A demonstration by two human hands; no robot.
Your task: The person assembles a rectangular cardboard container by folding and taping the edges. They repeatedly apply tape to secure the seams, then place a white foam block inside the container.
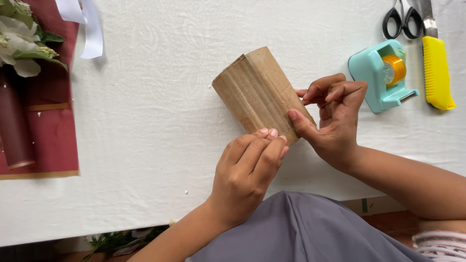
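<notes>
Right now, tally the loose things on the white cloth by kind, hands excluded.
Cardboard roll, held by left hand and right hand: 1
Tape dispenser, teal: 1
Scissors, black handles: 1
Utility knife, yellow: 1
White ribbon: 1
Flower bunch on maroon paper: 1
Total: 6

A white-clothed table (145,145) carries a cardboard tube (255,92) centre, tape dispenser (381,77), yellow knife (437,73) and scissors (402,19) far right, maroon paper (53,140) left.
</notes>
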